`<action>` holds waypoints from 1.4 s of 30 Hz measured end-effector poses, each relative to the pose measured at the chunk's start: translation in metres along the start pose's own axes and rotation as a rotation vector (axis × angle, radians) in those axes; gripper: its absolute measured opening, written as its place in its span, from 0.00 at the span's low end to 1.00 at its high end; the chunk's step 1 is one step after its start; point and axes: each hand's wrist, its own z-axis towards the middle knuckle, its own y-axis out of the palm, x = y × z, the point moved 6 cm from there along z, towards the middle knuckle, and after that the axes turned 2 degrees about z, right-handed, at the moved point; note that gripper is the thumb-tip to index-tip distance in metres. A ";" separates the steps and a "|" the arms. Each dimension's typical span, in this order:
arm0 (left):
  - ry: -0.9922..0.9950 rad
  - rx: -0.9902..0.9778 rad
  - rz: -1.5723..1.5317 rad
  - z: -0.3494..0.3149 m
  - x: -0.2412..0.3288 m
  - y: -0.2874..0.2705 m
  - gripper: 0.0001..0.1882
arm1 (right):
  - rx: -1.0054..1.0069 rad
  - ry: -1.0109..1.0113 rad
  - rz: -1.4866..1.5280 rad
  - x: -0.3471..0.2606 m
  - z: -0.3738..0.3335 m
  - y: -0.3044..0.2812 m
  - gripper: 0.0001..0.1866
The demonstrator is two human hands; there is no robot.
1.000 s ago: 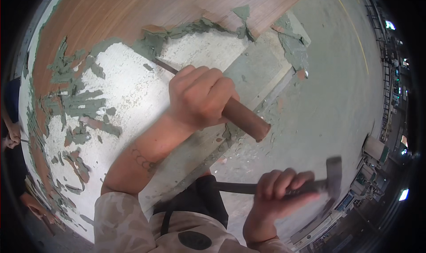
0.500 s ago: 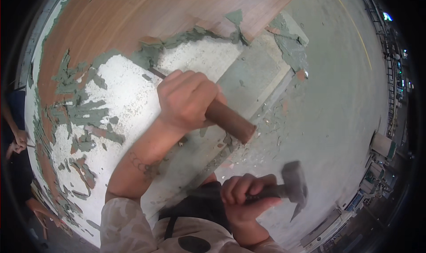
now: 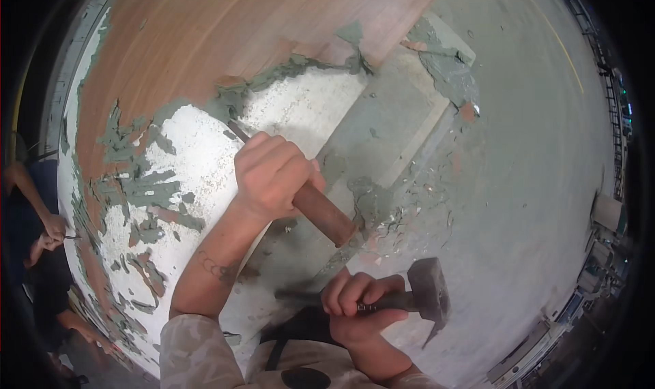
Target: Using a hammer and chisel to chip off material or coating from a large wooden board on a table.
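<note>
My left hand (image 3: 273,174) is wrapped round a chisel (image 3: 324,215) with a thick brown handle. Its narrow dark blade points up and left, with the tip by the ragged edge of the green-grey layer under the wood-look sheet (image 3: 273,27). In my right hand (image 3: 361,304), low and right of the chisel, is a hammer (image 3: 428,290) with a dark grip and a grey metal head. The hammer head is apart from the chisel's handle end. Below the blade lies a bare, speckled white surface (image 3: 205,150).
Torn green-grey scraps (image 3: 140,188) cover the left of the white surface. Chips and dust litter the grey floor (image 3: 518,184) beside the panel's edge. At the far left, another person's hands (image 3: 51,232) hold a thin tool. Equipment lines the right rim.
My left hand and the chisel have shifted a little left and down in view. The hammer has moved left, nearer the chisel's handle end, and the whole view has turned slightly.
</note>
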 end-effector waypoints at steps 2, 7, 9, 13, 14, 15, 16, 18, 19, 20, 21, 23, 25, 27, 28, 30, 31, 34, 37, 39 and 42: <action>0.000 0.014 0.021 -0.004 -0.001 -0.002 0.14 | 0.041 -0.109 0.082 -0.004 -0.005 -0.005 0.36; -0.015 0.004 0.015 0.002 -0.001 -0.001 0.13 | 0.100 -0.055 0.046 -0.011 -0.012 -0.009 0.32; 0.027 0.046 0.035 0.004 -0.006 -0.001 0.12 | 0.012 -0.027 -0.365 0.018 -0.002 0.000 0.24; -0.014 0.033 0.053 0.000 -0.009 -0.001 0.12 | 0.033 -0.076 0.357 0.001 -0.022 0.004 0.19; -0.014 0.061 0.051 0.000 -0.009 -0.002 0.12 | 0.032 -0.077 0.361 0.006 -0.015 0.005 0.19; -0.014 0.060 0.050 0.000 -0.011 -0.003 0.12 | -0.024 0.018 -0.061 0.017 -0.002 0.005 0.23; -0.015 0.047 0.061 0.000 -0.015 -0.007 0.12 | -0.080 0.113 -0.484 0.026 0.004 0.005 0.27; -0.041 0.007 0.017 -0.001 -0.014 -0.009 0.12 | -0.042 0.105 -0.293 0.010 -0.003 0.004 0.28; -0.041 0.009 0.020 0.000 -0.015 -0.007 0.12 | -0.024 0.095 -0.205 -0.003 -0.008 -0.004 0.28; -0.038 0.033 0.025 0.005 -0.012 -0.007 0.12 | -0.033 -0.096 0.182 -0.012 -0.006 0.002 0.27; -0.041 0.054 0.019 0.004 -0.008 -0.004 0.12 | -0.023 -0.100 0.175 -0.006 -0.003 0.005 0.27; -0.052 0.039 0.030 -0.001 -0.008 -0.005 0.11 | -0.013 0.099 -0.451 0.016 0.009 0.007 0.29; -0.052 0.025 0.066 -0.001 -0.017 -0.014 0.10 | -0.027 0.112 -0.232 0.005 0.007 0.006 0.27; -0.047 0.035 0.049 0.006 -0.013 -0.011 0.10 | 0.011 -0.110 0.123 -0.012 -0.002 0.005 0.24; -0.045 0.043 0.028 0.009 -0.012 -0.010 0.11 | -0.078 -0.088 -0.301 0.016 -0.002 -0.009 0.24; -0.053 0.014 0.091 0.003 -0.012 -0.015 0.11 | -0.151 0.122 -0.587 0.031 0.011 0.001 0.21; -0.062 -0.019 0.066 0.000 -0.014 -0.016 0.11 | -0.157 0.114 -0.582 0.023 0.008 0.008 0.21; -0.062 -0.040 0.050 0.002 -0.014 -0.012 0.12 | -0.274 -0.259 0.356 0.003 0.013 0.002 0.17; -0.053 -0.071 0.099 0.002 -0.018 -0.019 0.12 | -0.169 0.123 -0.379 0.044 0.022 -0.005 0.21; -0.077 -0.056 0.096 -0.006 -0.014 -0.018 0.12 | -0.131 0.074 -0.229 0.023 0.000 -0.007 0.17; -0.061 -0.033 0.090 -0.002 -0.016 -0.015 0.13 | -0.058 -0.072 0.271 0.008 -0.011 0.015 0.10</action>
